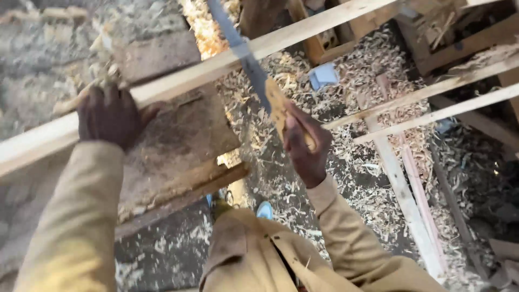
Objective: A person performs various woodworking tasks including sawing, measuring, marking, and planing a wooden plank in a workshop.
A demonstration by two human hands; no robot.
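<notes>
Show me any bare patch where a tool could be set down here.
Worn bench top is bare between the left hand, pressing the long wood strip, and the bench's front edge. The floor right of the saw, held by the right hand, is crowded with shavings and loose battens.

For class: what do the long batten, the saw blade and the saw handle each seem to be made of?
Batten: pale raw wood, unpainted, grain visible, pressed by the left hand.
Saw blade: probably steel, a thin grey-blue strip with a dull sheen.
Saw handle: likely wood, yellowish, though motion blur and the gripping right hand hide detail.
</notes>
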